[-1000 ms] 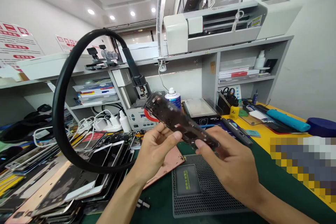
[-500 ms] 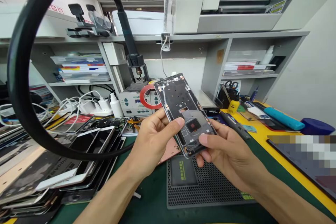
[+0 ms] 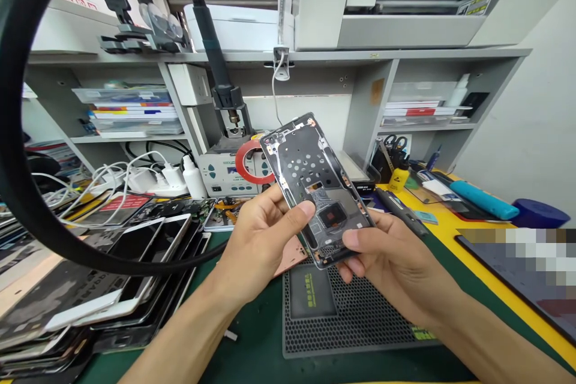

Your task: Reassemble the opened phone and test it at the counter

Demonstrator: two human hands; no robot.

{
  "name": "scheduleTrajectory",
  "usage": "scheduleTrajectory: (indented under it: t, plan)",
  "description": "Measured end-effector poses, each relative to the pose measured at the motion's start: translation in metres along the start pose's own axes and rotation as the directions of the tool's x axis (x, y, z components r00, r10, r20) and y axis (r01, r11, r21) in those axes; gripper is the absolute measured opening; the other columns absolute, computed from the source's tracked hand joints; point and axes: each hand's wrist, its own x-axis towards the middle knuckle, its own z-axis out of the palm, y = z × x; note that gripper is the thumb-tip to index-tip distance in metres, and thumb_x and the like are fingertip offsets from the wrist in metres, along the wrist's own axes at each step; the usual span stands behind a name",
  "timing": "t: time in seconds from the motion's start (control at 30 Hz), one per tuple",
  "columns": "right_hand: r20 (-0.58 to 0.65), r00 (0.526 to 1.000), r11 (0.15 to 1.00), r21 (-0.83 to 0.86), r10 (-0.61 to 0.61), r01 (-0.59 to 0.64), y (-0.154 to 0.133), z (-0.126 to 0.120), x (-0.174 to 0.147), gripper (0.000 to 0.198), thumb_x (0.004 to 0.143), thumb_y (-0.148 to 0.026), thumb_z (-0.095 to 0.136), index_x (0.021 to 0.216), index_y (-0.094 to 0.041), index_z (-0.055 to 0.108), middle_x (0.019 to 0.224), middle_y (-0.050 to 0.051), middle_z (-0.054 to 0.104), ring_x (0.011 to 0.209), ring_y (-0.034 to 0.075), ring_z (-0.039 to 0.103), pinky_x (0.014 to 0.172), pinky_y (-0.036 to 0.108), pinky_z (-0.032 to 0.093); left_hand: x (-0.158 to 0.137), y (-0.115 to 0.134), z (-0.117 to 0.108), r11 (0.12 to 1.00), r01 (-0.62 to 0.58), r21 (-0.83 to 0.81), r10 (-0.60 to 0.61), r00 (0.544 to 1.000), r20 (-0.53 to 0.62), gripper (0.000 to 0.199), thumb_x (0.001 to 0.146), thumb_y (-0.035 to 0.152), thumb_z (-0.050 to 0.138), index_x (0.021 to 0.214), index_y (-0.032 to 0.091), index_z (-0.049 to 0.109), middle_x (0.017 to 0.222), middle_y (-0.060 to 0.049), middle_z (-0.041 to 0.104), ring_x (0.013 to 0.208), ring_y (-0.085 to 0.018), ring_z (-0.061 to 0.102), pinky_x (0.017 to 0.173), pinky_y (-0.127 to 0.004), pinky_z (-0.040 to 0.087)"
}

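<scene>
Between my two hands a bare phone frame (image 3: 310, 174) is held up and tilted, its inner side facing me. Holes dot its dark upper plate, and a dark square part sits lower down. My left hand (image 3: 265, 234) is closed on its left edge, thumb on the inner face. On the lower right edge, my right hand (image 3: 391, 252) grips with its thumb on top and fingers beneath. Under the frame lies a black honeycomb mat (image 3: 360, 324). A pink phone panel (image 3: 291, 257) rests behind my left hand, partly hidden.
A stack of phones and screens (image 3: 148, 270) fills the left side. A thick black flexible hose (image 3: 13, 132) loops over it. Behind stand a grey control unit (image 3: 216, 177) and a roll of red tape (image 3: 243, 162). A yellow bottle (image 3: 398, 177) and a blue tool (image 3: 483, 199) lie right.
The phone frame has tipped slightly so its upper plate faces me more and its holes show more plainly. Both grips are the same. The view has shifted a little.
</scene>
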Motion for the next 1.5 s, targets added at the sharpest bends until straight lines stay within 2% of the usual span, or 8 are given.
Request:
scheduleTrajectory:
  t: [0.17, 0.33, 0.5, 0.63, 1.0, 1.3, 1.37, 1.5]
  plan:
    - [-0.067, 0.995, 0.979, -0.192, -0.080, 0.065, 0.003, -0.006, -0.003, 0.016, 0.080, -0.029, 0.078, 0.077, -0.016, 0.069, 0.068, -0.001, 0.056, 0.056, 0.009, 0.046, 0.048, 0.021, 0.042, -0.003, -0.003, -0.002, 0.984, -0.030, 0.174, 0.025, 0.999, 0.028, 0.029, 0.096, 0.029, 0.063, 0.123, 0.021, 0.063, 0.111, -0.007, 0.071, 0.088, -0.017, 0.066, 0.074, -0.028, 0.053]
    - [-0.099, 0.990, 0.940, -0.337, -0.096, 0.057, 0.007, -0.008, -0.004, 0.023, 0.083, -0.039, 0.076, 0.079, -0.018, 0.067, 0.068, -0.003, 0.052, 0.058, 0.011, 0.045, 0.050, 0.022, 0.041, -0.003, 0.000, -0.005, 0.959, -0.058, 0.277, 0.041, 0.997, 0.067, 0.029, 0.096, 0.032, 0.062, 0.123, 0.021, 0.063, 0.108, -0.006, 0.069, 0.092, -0.017, 0.061, 0.085, -0.031, 0.050]
    - [-0.093, 0.993, 0.950, -0.310, -0.077, 0.045, 0.010, -0.007, -0.002, 0.021, 0.082, -0.039, 0.078, 0.088, -0.020, 0.071, 0.075, -0.002, 0.060, 0.064, 0.011, 0.050, 0.058, 0.024, 0.047, -0.002, 0.001, -0.006, 0.938, -0.047, 0.342, 0.020, 0.996, 0.082, 0.026, 0.096, 0.032, 0.062, 0.119, 0.021, 0.064, 0.089, -0.002, 0.064, 0.074, -0.013, 0.054, 0.063, -0.025, 0.044]
    - [-0.077, 0.991, 0.935, -0.347, -0.108, 0.075, 0.012, -0.010, 0.000, 0.019, 0.084, -0.037, 0.077, 0.082, -0.019, 0.070, 0.074, -0.003, 0.057, 0.066, 0.012, 0.051, 0.067, 0.028, 0.050, -0.003, 0.001, -0.007, 0.938, -0.040, 0.345, 0.003, 0.994, 0.106, 0.028, 0.095, 0.031, 0.063, 0.121, 0.022, 0.064, 0.084, 0.000, 0.061, 0.065, -0.011, 0.046, 0.051, -0.023, 0.035]
    - [-0.075, 0.983, 0.890, -0.440, -0.166, 0.116, 0.012, -0.013, 0.001, 0.022, 0.081, -0.039, 0.079, 0.082, -0.017, 0.073, 0.074, -0.001, 0.059, 0.065, 0.012, 0.046, 0.061, 0.026, 0.043, -0.002, 0.002, -0.010, 0.944, -0.059, 0.325, 0.022, 0.993, 0.117, 0.012, 0.094, 0.025, 0.064, 0.104, 0.020, 0.062, 0.080, 0.001, 0.056, 0.069, -0.012, 0.048, 0.056, -0.023, 0.038]
    - [-0.057, 0.981, 0.870, -0.473, -0.185, 0.137, 0.009, -0.009, 0.000, 0.021, 0.082, -0.038, 0.078, 0.081, -0.018, 0.074, 0.071, -0.002, 0.057, 0.064, 0.011, 0.044, 0.059, 0.024, 0.042, -0.005, 0.005, -0.008, 0.951, -0.061, 0.305, 0.017, 0.989, 0.146, 0.023, 0.094, 0.031, 0.063, 0.114, 0.019, 0.063, 0.089, -0.002, 0.062, 0.073, -0.013, 0.048, 0.065, -0.026, 0.041]
    - [-0.061, 0.984, 0.887, -0.444, -0.167, 0.123, 0.009, -0.011, 0.001, 0.019, 0.082, -0.036, 0.079, 0.084, -0.018, 0.075, 0.074, -0.001, 0.062, 0.065, 0.011, 0.048, 0.061, 0.025, 0.044, -0.004, 0.006, -0.008, 0.945, -0.062, 0.322, 0.020, 0.991, 0.131, 0.022, 0.094, 0.031, 0.064, 0.112, 0.019, 0.064, 0.086, -0.001, 0.061, 0.072, -0.014, 0.050, 0.069, -0.027, 0.044]
    - [0.010, 0.999, 0.958, -0.283, -0.037, 0.038, 0.003, -0.012, 0.003, 0.017, 0.083, -0.033, 0.078, 0.093, -0.019, 0.078, 0.079, 0.002, 0.070, 0.070, 0.015, 0.061, 0.070, 0.030, 0.051, -0.002, 0.010, -0.007, 0.942, -0.058, 0.331, 0.028, 0.995, 0.094, 0.019, 0.093, 0.028, 0.065, 0.109, 0.018, 0.065, 0.085, -0.001, 0.063, 0.078, -0.015, 0.056, 0.074, -0.028, 0.048]
